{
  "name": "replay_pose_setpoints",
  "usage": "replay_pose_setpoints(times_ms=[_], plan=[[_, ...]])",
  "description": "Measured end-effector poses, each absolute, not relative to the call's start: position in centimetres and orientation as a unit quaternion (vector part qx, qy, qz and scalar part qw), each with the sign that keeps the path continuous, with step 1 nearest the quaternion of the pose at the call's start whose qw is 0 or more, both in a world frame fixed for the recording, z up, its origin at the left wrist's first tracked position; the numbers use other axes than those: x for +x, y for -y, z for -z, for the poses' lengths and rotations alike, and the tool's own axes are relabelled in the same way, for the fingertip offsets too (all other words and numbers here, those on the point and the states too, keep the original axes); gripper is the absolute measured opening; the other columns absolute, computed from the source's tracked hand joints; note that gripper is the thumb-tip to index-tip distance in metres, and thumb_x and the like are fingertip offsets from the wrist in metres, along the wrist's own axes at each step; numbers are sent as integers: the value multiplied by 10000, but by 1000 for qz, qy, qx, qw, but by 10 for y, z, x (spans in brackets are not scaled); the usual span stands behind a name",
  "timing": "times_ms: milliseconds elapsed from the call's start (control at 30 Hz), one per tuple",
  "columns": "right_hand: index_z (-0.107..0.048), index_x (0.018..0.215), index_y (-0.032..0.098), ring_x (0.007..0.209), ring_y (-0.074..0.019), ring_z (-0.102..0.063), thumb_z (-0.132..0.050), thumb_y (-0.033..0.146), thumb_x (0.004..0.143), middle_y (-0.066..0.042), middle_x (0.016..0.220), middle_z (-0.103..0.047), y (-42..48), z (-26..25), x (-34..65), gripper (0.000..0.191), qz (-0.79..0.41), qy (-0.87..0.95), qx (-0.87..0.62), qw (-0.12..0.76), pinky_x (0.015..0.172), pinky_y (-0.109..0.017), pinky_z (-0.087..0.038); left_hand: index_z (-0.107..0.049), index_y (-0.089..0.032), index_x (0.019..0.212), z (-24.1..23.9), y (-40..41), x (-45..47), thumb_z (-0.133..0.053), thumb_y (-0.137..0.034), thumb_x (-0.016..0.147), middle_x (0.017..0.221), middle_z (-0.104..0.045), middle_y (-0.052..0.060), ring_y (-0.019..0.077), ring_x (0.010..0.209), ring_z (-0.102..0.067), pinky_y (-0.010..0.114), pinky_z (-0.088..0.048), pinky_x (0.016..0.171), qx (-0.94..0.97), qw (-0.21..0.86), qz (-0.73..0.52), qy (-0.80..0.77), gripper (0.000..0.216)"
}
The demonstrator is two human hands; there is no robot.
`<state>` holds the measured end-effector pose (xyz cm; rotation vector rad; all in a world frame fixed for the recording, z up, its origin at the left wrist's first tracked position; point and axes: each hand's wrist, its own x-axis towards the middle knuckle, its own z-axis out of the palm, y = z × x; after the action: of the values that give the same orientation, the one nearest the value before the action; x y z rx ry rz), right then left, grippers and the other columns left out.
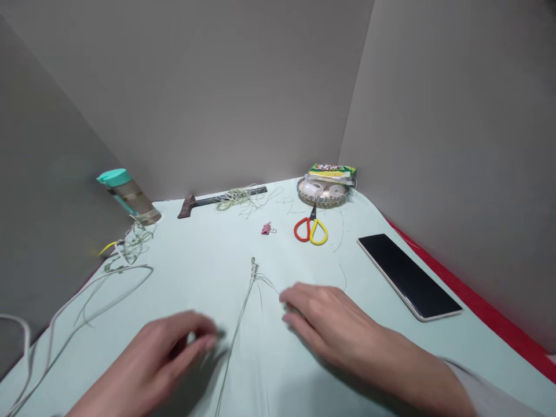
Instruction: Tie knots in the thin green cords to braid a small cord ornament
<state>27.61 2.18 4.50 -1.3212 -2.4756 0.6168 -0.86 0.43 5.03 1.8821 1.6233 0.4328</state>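
A thin pale green cord (237, 330) runs up the middle of the table to a small knotted piece (253, 270) at its upper end. Several loose strands (267, 281) fan out to the right from the knot. My right hand (332, 324) is right of the knot, its fingertips at the end of these strands, which it seems to hold; the exact grip is hidden. Left of the cord, my left hand (167, 356) is slightly blurred, fingers curled and thumb close to the index finger. Nothing shows in it, and it does not touch the cord.
Scissors (310, 230) and a pink binder clip (266, 229) lie beyond the hands. Behind are a hammer (187, 206), a cord tangle (237, 198) and a basket (324, 201) with a packet (332, 171). A phone (408, 275) is right; a bottle (132, 197) and cables (54, 324) left.
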Motion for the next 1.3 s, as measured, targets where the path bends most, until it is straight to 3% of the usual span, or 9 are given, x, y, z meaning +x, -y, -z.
replay_pose_setpoints(times_ms=[67, 200, 367, 533, 700, 800, 1033, 1200, 1300], plan=[[-587, 1134, 193, 1080, -219, -609, -499, 195, 1027, -93, 1159, -641, -44, -37, 259, 139, -175, 852, -475, 135, 924, -374, -495, -760, -249, 850, -54, -38, 8, -601, -416, 911, 752, -739, 22, 230, 671, -639, 292, -444, 651, 720, 289, -161, -610, 238], [-649, 1053, 149, 1007, -225, -645, -639, 218, 968, -75, 1104, -659, -80, -11, 232, 110, -120, 859, -488, 98, 843, -398, -559, -699, -194, 943, -43, -81, 34, -588, -348, 967, 781, -687, 6, 196, 696, -614, 327, -463, 691, 728, 277, -165, -605, 191], [-656, 1007, 151, 953, -199, -642, -612, 205, 980, -52, 1048, -664, -91, 7, 229, 75, -116, 864, -480, 101, 821, -381, -557, -655, -174, 915, -19, -93, 40, -569, -366, 1007, 823, -663, 2, 188, 755, -629, 373, -507, 766, 723, 287, -180, -602, 229], [-599, 879, 149, 822, -181, -555, -486, 65, 921, -60, 901, -628, -89, 7, 234, 147, -204, 841, -475, 162, 697, -322, -455, -661, -208, 965, -9, -91, 33, -452, -335, 1005, 919, -704, 33, 223, 847, -626, 358, -451, 794, 692, 309, -206, -619, 248], [-548, 827, 186, 706, -120, -504, -483, 110, 925, 14, 785, -593, -83, 5, 237, 141, -313, 794, -474, 214, 672, -274, -406, -652, -246, 1069, -8, -84, 33, -479, -460, 980, 710, -662, -27, 192, 616, -568, 317, -425, 613, 642, 366, -196, -645, 289], [-554, 784, 193, 607, -93, -443, -516, 81, 875, 52, 695, -550, -81, 0, 238, 149, -369, 764, -480, 223, 580, -249, -356, -626, -259, 1083, -7, -79, 38, -564, -500, 929, 752, -672, -36, 180, 613, -573, 295, -431, 573, 634, 402, -181, -636, 293], [-589, 753, 201, 578, -83, -436, -536, 77, 850, 67, 645, -535, -83, -10, 242, 166, -459, 703, -492, 231, 516, -217, -336, -633, -248, 848, -8, -77, 42, -549, -398, 941, 679, -610, -30, 180, 610, -512, 309, -374, 581, 659, 398, -165, -617, 195], [-577, 738, 204, 541, -87, -476, -537, 89, 844, 65, 580, -552, -82, -8, 242, 162, -495, 676, -497, 225, 500, -217, -340, -660, -251, 802, -13, -75, 39, -572, -387, 934, 939, -674, 24, 218, 829, -576, 317, -399, 671, 651, 393, -207, -615, 209], [-583, 767, 210, 544, -85, -524, -531, 125, 871, 56, 609, -627, -83, -4, 243, 144, -518, 665, -490, 224, 511, -207, -369, -664, -233, 803, -17, -75, 42, -642, -364, 895, 1039, -683, 46, 231, 921, -592, 314, -421, 756, 567, 481, -267, -613, 161]])
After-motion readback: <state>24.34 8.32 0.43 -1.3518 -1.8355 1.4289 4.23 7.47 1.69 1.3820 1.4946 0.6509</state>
